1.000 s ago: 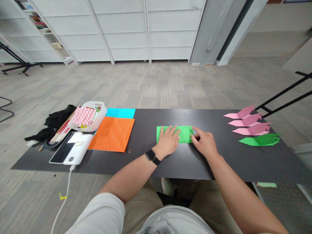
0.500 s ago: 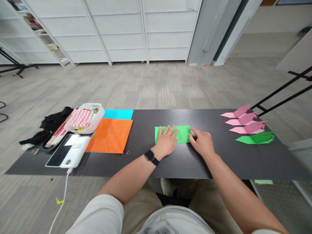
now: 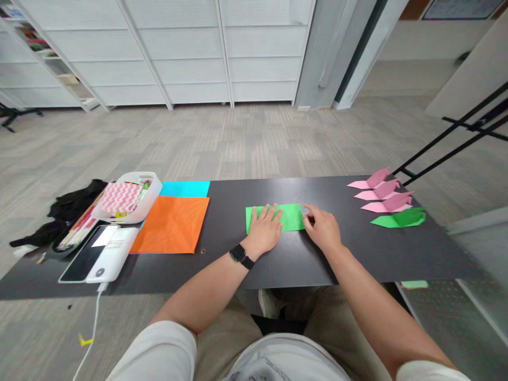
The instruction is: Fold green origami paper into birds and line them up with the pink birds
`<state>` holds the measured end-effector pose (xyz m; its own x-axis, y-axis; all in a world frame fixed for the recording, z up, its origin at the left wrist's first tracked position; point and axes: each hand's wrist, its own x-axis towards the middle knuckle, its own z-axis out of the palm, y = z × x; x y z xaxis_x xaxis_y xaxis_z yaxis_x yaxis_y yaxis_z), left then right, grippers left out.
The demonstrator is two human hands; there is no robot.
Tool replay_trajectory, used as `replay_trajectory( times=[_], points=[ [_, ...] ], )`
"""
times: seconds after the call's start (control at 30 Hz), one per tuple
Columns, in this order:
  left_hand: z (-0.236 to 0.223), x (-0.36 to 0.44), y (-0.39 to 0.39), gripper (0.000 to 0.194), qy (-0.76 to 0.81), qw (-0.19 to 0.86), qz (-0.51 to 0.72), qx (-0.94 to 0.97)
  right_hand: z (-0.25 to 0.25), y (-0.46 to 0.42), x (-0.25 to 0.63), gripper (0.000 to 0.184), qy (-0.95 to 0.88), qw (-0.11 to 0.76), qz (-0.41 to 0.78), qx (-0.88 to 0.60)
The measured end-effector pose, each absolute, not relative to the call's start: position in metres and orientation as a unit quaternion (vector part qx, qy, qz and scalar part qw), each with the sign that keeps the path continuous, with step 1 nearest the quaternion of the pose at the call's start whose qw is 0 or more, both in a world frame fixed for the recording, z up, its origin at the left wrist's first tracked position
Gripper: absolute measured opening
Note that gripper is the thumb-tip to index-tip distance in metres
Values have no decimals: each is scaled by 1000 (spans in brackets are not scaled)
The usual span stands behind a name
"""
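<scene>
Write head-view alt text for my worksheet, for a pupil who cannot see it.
A person's left hand lies flat on a green paper rectangle on a dark table, the right hand at the paper's right end. Farther right are three pink origami birds and a green one; to the left, an orange sheet and a white basket.

The light is bright, even and diffuse. A faint shadow darkens the table [image 3: 293, 264] near the right hand [image 3: 323, 227]; a pale sheen crosses the table's far middle. Shelves [image 3: 50, 55] at far left look stretched and blurred.
</scene>
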<state>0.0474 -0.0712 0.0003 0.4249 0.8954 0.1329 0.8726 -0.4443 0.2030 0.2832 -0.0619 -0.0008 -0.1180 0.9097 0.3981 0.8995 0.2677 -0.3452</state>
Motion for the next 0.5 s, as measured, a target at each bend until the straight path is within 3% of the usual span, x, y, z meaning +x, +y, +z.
replay_trajectory(
  times=[0.1, 0.27, 0.5],
  points=[
    [1, 47, -71, 54, 526, 50, 95, 844, 8, -65, 280, 34, -770, 304, 15, -561],
    [-2, 47, -70, 54, 522, 51, 102, 845, 15, -74, 258, 25, -818, 219, 35, -531],
    [-8, 45, -67, 53, 520, 55, 109, 845, 5, -87, 230, 26, -796, 157, 19, -584]
  ],
)
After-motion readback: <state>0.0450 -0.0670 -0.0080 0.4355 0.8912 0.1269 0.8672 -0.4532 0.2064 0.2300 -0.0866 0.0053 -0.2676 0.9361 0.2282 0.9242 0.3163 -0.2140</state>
